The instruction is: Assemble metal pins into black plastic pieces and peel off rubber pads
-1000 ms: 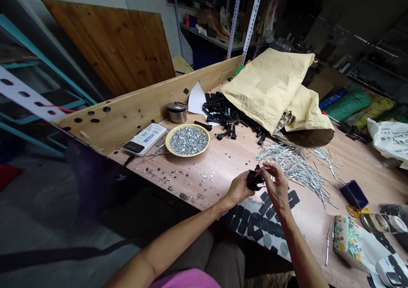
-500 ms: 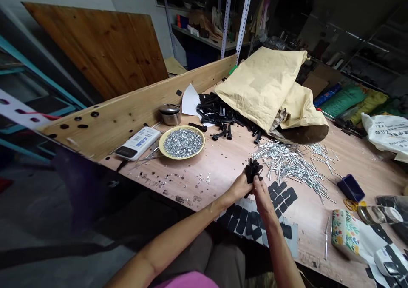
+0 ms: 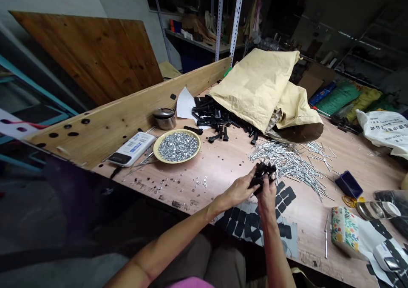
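Observation:
Both of my hands meet over the front middle of the wooden workbench (image 3: 223, 160). My left hand (image 3: 239, 189) and my right hand (image 3: 267, 193) are closed together round a small black plastic part (image 3: 264, 173) held just above the bench. A sheet of black adhesive pads (image 3: 255, 224) lies right under my hands. Just beyond them spreads a pile of thin metal pins (image 3: 290, 160). Whether a pin is in my fingers is hidden.
A yellow dish of small silver nuts (image 3: 177, 146) stands left, with a white device (image 3: 130, 148) and a steel pot (image 3: 164, 118) by it. Black plastic parts (image 3: 219, 115) spill from a brown paper sack (image 3: 258, 86). A blue tray (image 3: 348, 184) and floral box (image 3: 344, 232) sit right.
My right hand dropped from picking at the part's top to clasping it from below beside the left. The view has shifted a little to the right.

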The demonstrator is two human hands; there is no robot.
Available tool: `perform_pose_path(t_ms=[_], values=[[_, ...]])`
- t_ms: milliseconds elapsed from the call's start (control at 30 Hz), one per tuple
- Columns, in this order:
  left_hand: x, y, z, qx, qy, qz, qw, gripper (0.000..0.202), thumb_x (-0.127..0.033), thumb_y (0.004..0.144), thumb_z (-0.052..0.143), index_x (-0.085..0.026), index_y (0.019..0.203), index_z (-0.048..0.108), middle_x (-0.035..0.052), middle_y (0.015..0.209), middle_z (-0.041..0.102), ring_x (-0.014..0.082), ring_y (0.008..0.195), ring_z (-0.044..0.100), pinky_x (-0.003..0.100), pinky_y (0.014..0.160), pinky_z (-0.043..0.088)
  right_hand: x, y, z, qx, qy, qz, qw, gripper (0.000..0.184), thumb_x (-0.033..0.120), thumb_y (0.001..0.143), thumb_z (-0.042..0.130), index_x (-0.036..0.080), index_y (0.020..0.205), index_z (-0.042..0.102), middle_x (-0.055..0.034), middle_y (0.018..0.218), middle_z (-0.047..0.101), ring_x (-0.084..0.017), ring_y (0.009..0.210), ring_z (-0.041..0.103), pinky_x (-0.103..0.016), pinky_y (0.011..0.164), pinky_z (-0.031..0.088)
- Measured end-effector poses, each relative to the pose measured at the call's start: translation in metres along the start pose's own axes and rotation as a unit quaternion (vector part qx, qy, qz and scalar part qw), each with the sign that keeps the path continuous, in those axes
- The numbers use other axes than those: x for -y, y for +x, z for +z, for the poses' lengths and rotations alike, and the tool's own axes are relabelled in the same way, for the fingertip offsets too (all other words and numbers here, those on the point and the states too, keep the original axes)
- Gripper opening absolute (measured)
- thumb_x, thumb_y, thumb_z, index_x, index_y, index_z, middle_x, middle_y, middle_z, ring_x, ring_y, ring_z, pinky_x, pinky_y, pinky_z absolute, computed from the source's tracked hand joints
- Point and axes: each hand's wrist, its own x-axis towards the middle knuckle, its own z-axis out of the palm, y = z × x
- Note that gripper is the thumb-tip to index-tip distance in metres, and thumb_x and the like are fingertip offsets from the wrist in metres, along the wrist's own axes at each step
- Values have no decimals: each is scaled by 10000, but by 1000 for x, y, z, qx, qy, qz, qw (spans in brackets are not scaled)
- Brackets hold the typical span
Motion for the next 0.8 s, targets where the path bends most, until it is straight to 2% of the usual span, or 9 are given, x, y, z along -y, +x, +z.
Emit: perform_pose_path(t_ms=[67,167,267,333,400,500,600,700,800], values=[[-4,-2,3,18,-4,-4,1000,652,-91,727,514,-227,1356,408,82,1170,628,234,1019,610,325,884,456,-4,2,1,-44,20,-5,999,471,482,733,569,187,1100,548,-61,993,664,-204,908,630,-337,793,501],[-5,0,7,-19,-24,-8,999,646,-43,676,523,-212,1298,485,83,1162,623,222,1059,582,308,919,432,-8,2,0,-76,-11,-38,996,441,436,703,601,182,1063,568,-51,912,679,-207,897,621,-329,782,491],[-1,5,7,-30,-116,-77,990,425,-79,665,577,-163,1078,635,65,979,673,218,955,606,301,862,453,-9,0,-3,-93,-72,-46,992,390,475,708,593,158,936,609,-55,795,678,-217,818,617,-320,711,489],[0,7,7,-26,-174,-127,976,250,-114,691,575,-120,925,665,49,830,676,202,834,617,291,775,472,-9,-2,-4,-90,-114,-41,988,379,506,700,600,154,841,619,-55,731,668,-223,772,611,-315,667,479],[1,7,6,-35,-195,-144,969,183,-150,731,553,-101,872,659,37,765,662,178,771,608,273,718,470,-9,-4,-2,-85,-132,-42,987,382,520,701,604,155,815,620,-51,711,664,-224,767,608,-313,663,471],[0,4,8,-40,-232,-146,961,172,-196,743,585,-106,869,660,26,752,656,153,745,598,246,684,455,-10,-6,5,-93,-80,-39,992,427,528,729,582,153,931,614,-59,797,679,-223,829,615,-316,710,477],[2,4,12,-34,-308,-168,936,247,-249,676,701,-112,879,666,25,740,663,152,714,602,243,650,452,-9,-7,13,-120,-18,-16,993,496,552,731,569,154,1026,587,-79,894,682,-223,864,623,-322,729,490],[7,7,15,-57,-374,-188,906,371,-350,626,767,-118,898,666,39,760,679,169,741,620,251,653,465,-9,-6,16,-122,-38,-2,992,497,559,719,580,145,992,596,-93,906,681,-232,862,626,-333,742,495],[12,9,15,-66,-394,-201,894,433,-434,616,771,-116,891,669,46,738,682,175,734,631,260,661,480,-14,0,14,-76,-89,12,993,501,582,731,547,134,943,621,-104,894,680,-249,882,625,-363,768,496]])
